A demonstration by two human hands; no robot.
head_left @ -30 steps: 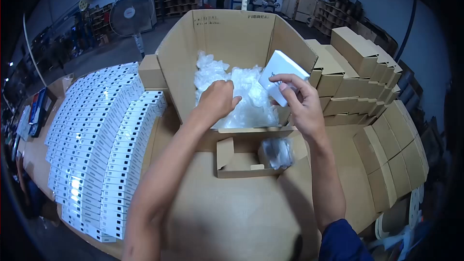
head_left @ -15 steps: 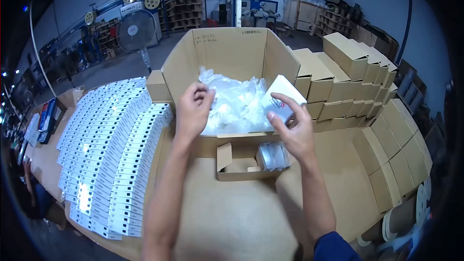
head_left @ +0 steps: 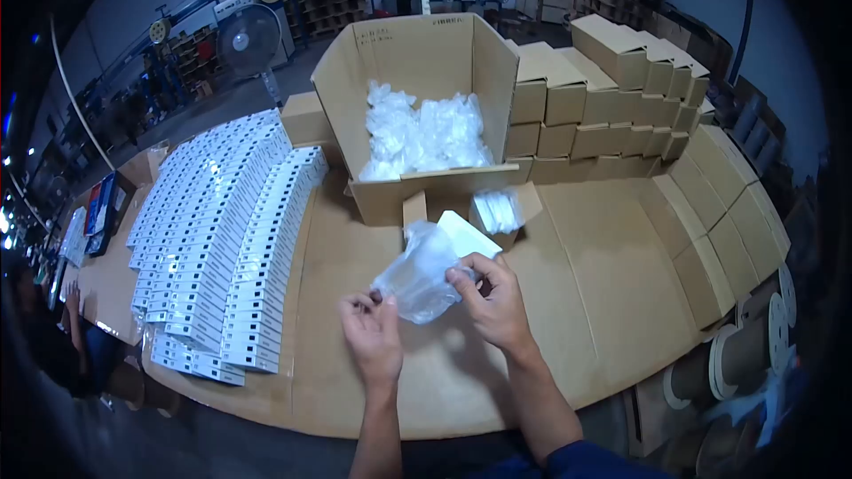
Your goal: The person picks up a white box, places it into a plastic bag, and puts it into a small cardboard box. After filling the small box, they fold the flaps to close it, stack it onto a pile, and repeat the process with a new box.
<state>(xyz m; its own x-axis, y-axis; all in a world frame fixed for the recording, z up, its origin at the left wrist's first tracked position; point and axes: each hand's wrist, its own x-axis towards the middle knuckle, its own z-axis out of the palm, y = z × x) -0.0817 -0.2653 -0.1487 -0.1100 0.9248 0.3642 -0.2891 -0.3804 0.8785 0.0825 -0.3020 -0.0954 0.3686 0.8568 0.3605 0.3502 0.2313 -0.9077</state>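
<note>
My left hand [head_left: 374, 333] pinches the lower left edge of a clear plastic bag [head_left: 415, 277], stretched out over the table. My right hand [head_left: 493, 302] holds a small flat white box [head_left: 465, 236], and its thumb and forefinger grip the bag's right edge. Part of the box is hidden behind the bag and the fingers. Just beyond stands a small open brown carton [head_left: 414, 208] with several plastic-wrapped white boxes [head_left: 497, 213] at its right end.
A large open carton [head_left: 328, 124] full of clear plastic bags [head_left: 426, 133] stands behind. White boxes [head_left: 213, 239] lie in long rows at left. Closed brown cartons [head_left: 612, 98] are stacked at right, above the cardboard-covered tabletop [head_left: 568, 319]. Someone's hand [head_left: 73, 297] shows far left.
My left hand has come down from the large carton and now has a plastic bag. My right hand has brought the white box lower and nearer, beside the bag. The view has shifted.
</note>
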